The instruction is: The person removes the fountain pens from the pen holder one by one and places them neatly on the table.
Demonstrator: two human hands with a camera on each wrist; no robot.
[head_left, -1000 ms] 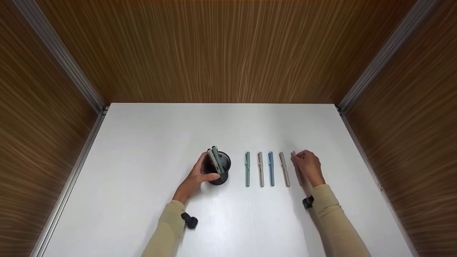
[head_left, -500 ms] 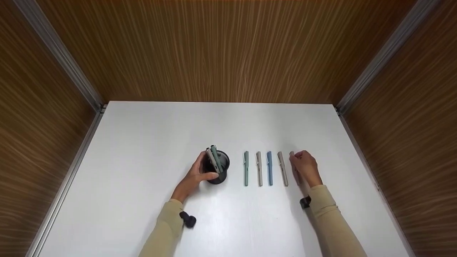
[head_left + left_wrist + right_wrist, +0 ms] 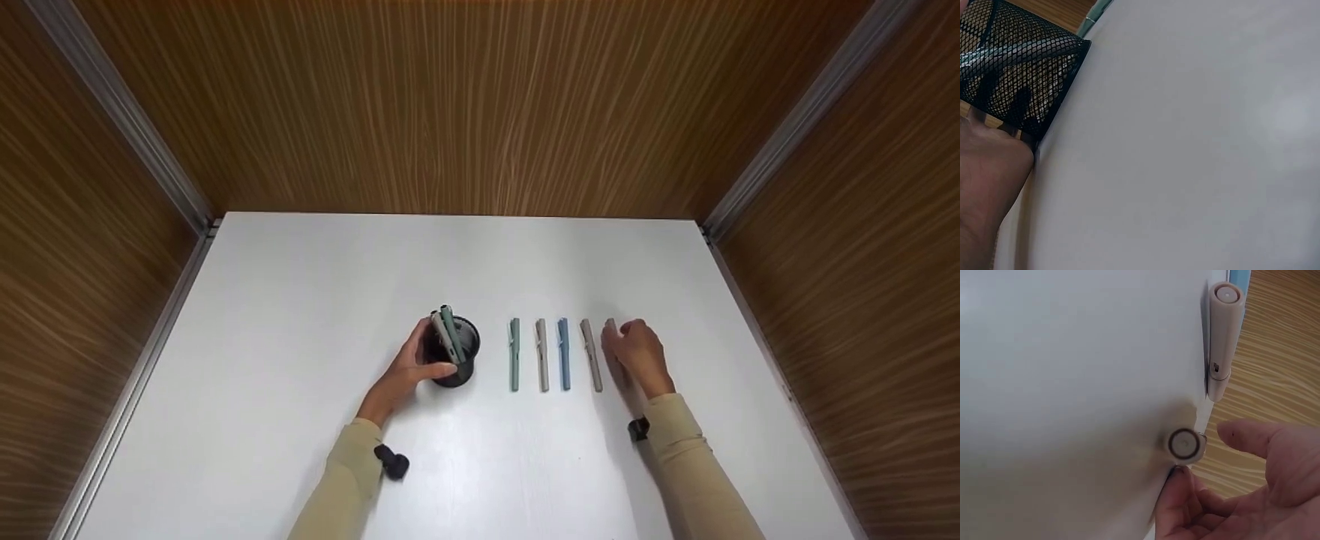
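Head view: a black mesh pen cup [image 3: 454,358], with two pens stood in it, is gripped by the left hand [image 3: 405,373] near the middle of the white counter [image 3: 300,300]. Toward the right edge, a beige pen [image 3: 613,341] is pinched by the right hand [image 3: 636,354], beside a row of four pens [image 3: 551,354].

Left wrist view: the pen cup [image 3: 1022,73] is seen pressed against the palm [image 3: 988,180].

Right wrist view: the beige pen [image 3: 1185,445] is held end-on between the fingertips [image 3: 1185,492]; a second beige pen [image 3: 1221,340] lies close beside it.
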